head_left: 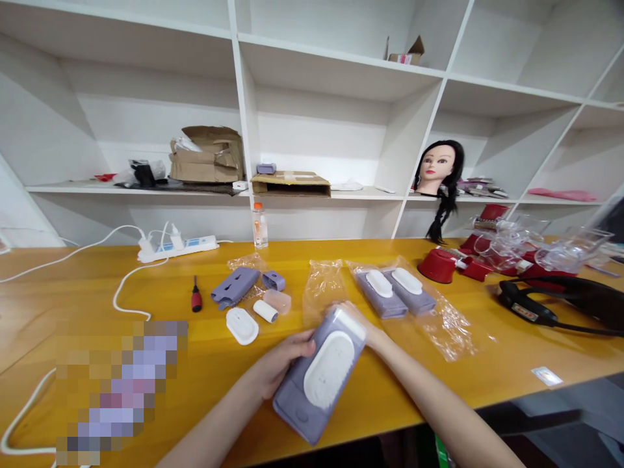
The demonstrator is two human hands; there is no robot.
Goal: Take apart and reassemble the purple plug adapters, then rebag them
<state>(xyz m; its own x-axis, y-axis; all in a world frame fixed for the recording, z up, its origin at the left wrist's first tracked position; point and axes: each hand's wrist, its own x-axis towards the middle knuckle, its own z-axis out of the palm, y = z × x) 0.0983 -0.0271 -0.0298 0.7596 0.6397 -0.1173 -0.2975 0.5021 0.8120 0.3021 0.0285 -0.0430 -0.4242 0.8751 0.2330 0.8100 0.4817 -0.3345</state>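
A lilac-grey plastic case (pixel 296 396) with a white oval pad (pixel 330 369) on its face is held tilted over the table's front part. My left hand (pixel 285 361) grips its left side, thumb on the face. My right hand (pixel 363 322) is behind the case's upper right end; its fingers are mostly hidden there, so what they hold cannot be seen. Just beyond that hand lies a clear plastic bag (pixel 322 279). Two similar cases (pixel 380 300) with white oval pads lie on clear wrapping to the right.
Left of my hands lie a lilac shell (pixel 236 288), a small lilac cap (pixel 273 281), a white oval part (pixel 242 326), a white cylinder (pixel 264 311) and a red-handled screwdriver (pixel 195 299). Behind stand a power strip (pixel 180 248) and bottle (pixel 260 227). Red-and-clear parts (pixel 439 265) sit right.
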